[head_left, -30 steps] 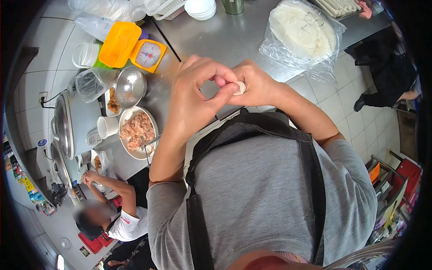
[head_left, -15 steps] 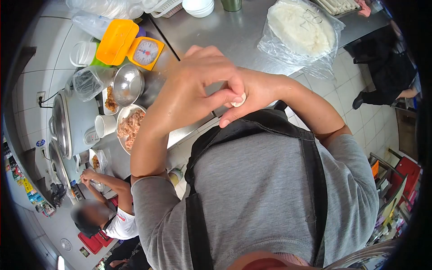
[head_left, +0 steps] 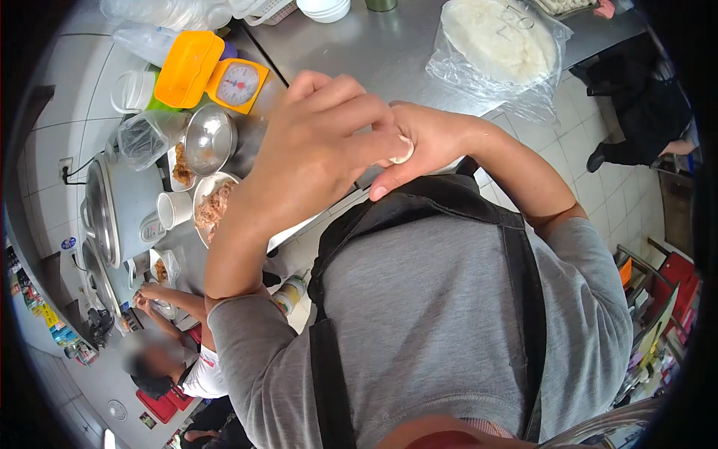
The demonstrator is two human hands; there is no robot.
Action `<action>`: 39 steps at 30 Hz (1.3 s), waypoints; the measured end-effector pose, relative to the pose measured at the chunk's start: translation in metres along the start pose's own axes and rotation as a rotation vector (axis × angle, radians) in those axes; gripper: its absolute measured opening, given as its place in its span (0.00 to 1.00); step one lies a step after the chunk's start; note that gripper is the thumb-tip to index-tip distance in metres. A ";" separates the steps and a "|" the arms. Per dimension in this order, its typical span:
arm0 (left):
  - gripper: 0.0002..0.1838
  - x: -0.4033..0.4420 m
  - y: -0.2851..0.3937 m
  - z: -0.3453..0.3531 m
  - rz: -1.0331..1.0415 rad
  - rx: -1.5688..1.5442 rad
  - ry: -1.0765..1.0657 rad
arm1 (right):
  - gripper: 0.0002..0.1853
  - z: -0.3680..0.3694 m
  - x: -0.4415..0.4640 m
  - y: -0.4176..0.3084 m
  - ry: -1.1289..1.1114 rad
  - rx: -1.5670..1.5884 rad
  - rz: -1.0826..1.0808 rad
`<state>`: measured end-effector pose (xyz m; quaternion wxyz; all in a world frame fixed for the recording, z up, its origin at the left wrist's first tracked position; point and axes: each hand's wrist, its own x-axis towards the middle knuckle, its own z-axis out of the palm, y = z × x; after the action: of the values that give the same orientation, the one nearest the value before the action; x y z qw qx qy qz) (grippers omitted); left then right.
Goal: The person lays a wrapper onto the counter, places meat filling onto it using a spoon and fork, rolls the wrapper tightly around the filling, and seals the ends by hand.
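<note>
A small piece of white dough (head_left: pixel 404 150) shows its pale rim between my two hands. My left hand (head_left: pixel 329 131) reaches across from the left, its thumb and index finger pressed against the dough and its other fingers curled above. My right hand (head_left: pixel 430 141) holds the dough from the other side, with its thumb stretched below it. My left fingers hide most of the piece. Left of my left forearm, a white bowl (head_left: pixel 200 188) of raw minced meat (head_left: pixel 213 203) is partly covered by the arm.
Beyond the bowl stand a metal bowl (head_left: pixel 210 141), a white cup (head_left: pixel 175 210), a yellow scale (head_left: pixel 238 84) and a rice cooker (head_left: pixel 123 209). A plastic-covered mass of white dough (head_left: pixel 499 41) lies on the steel counter (head_left: pixel 359 56). Another person (head_left: pixel 168 359) works at lower left.
My left hand has shifted slightly; its index finger and thumb now lie further over the dough. The dough has turned a little, showing a curved edge. The view has tilted slightly.
</note>
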<state>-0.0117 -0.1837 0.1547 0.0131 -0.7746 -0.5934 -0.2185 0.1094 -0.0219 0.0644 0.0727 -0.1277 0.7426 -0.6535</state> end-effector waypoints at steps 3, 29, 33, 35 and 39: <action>0.13 -0.001 0.011 0.002 -0.040 0.084 -0.019 | 0.24 -0.003 -0.001 0.007 0.049 0.038 -0.005; 0.24 0.026 -0.016 -0.053 -0.112 0.196 -0.283 | 0.26 -0.006 -0.007 0.038 -0.100 0.339 0.203; 0.24 0.010 -0.032 -0.059 -0.209 0.053 0.011 | 0.13 0.015 0.009 0.036 0.117 0.424 0.129; 0.23 -0.025 -0.063 -0.063 -0.438 0.037 0.101 | 0.14 0.018 0.014 0.039 0.252 0.368 0.155; 0.36 -0.151 -0.151 -0.016 -1.074 0.570 -0.407 | 0.20 0.020 0.013 0.062 0.464 0.112 0.092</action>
<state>-0.1870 -0.2815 0.0798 -0.0058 -0.3614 -0.9242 0.1232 0.0970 -0.0377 0.0006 -0.0632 0.0638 0.7068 -0.7017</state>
